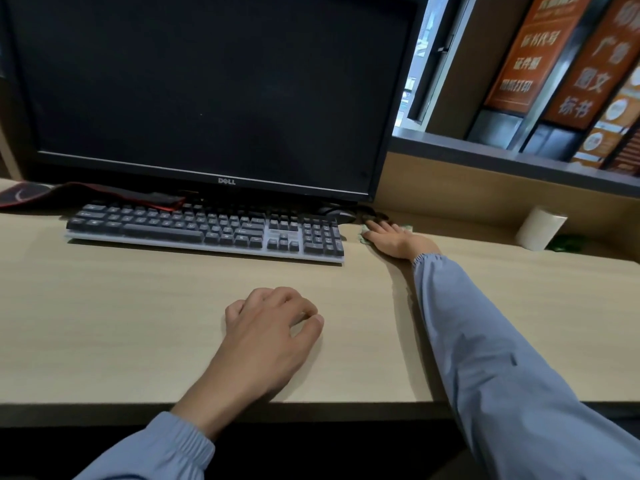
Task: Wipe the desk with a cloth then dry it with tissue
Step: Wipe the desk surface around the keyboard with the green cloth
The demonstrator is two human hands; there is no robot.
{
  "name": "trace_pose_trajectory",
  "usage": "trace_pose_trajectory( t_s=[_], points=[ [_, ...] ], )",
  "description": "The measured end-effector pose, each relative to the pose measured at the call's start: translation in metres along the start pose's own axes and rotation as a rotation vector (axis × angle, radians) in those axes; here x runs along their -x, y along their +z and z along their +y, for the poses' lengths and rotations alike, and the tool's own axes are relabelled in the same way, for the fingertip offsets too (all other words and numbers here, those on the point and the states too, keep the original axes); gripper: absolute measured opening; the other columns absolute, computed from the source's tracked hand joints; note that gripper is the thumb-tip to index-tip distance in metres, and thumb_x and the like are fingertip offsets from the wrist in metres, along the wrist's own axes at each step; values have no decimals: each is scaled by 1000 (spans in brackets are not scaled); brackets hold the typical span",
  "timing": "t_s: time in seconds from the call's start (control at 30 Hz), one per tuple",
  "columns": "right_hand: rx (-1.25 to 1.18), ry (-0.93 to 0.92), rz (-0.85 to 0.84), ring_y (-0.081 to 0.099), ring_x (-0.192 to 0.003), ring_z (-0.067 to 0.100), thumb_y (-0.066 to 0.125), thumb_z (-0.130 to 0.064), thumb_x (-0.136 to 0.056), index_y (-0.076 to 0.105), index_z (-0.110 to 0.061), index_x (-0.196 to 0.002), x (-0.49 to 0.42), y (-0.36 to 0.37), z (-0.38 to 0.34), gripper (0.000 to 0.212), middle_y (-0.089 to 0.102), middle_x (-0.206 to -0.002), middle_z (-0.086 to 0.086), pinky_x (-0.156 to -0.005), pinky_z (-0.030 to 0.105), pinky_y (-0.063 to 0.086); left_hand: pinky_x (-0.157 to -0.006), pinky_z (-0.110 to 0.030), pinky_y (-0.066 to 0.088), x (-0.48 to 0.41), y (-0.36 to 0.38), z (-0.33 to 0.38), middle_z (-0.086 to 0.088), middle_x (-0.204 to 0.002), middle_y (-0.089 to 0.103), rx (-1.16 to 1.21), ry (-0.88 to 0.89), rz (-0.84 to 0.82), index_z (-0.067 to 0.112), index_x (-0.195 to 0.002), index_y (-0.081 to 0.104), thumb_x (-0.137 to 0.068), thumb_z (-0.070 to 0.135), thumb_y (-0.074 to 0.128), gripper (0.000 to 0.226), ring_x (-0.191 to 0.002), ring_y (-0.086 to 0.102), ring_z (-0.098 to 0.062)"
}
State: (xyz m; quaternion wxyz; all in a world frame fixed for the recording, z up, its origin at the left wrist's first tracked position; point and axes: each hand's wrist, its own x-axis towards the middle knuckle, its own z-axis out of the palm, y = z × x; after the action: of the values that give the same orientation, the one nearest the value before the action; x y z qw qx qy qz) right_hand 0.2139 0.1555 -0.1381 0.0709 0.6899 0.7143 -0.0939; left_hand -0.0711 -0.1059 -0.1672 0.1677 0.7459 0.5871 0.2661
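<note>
Taken from head height, just behind the near edge of the desk (104, 306), facing forward and tilted down. Wide-angle, tilting the ledge (519, 161) at far right. Close enough to crop the monitor (214, 88) at top and left, yet taking in the whole keyboard (204, 230) at mid-depth. Framed with the left hand (273, 337) near and central, the right hand (391, 239) farther, right of centre. One view only.
</note>
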Motion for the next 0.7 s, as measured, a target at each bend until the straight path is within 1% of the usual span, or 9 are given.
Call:
trace_pose_trajectory(
  t_s=[0.13,0.37,0.43,0.53,0.7],
  points=[
    [-3,-41,16,-4,-159,27,17,-60,-105,3,-38,-164,12,7,-10,64,-3,-174,-2,-123,58,1,-103,-32,16,-1,-1,0,32,-128,49,-9,-4,-13,45,-117,64,-103,59,34,37,-128,31,2],
    [-25,-110,19,-9,-159,20,16,-62,-104,3,-45,-163,33,17,-34,62,-4,-173,-10,-125,54,-2,-104,-33,16,0,-3,1,29,-132,51,-12,-3,-22,43,-120,65,-103,58,33,38,-134,33,-3],
    [-5,-145,25,-9,-159,19,16,-61,-105,6,-41,-164,36,18,-39,63,-4,-173,-11,-125,53,-1,-104,-33,16,0,-3,1,28,-133,51,-12,-2,-20,43,-120,65,-104,58,33,39,-133,34,-4],
    [43,-187,21,-8,-159,20,15,-54,-107,11,-33,-164,42,19,-44,61,-5,-173,-10,-126,52,2,-108,-36,18,0,-4,3,27,-135,52,-16,-3,-21,42,-121,66,-104,57,33,40,-133,35,-5],
    [55,-226,-2,-9,-159,19,13,-49,-110,1,-34,-164,61,17,-53,58,-6,-173,-7,-127,47,-1,-109,-38,20,2,-6,2,26,-136,53,-26,4,-24,42,-123,66,-105,55,33,40,-132,36,-6]
  ],
)
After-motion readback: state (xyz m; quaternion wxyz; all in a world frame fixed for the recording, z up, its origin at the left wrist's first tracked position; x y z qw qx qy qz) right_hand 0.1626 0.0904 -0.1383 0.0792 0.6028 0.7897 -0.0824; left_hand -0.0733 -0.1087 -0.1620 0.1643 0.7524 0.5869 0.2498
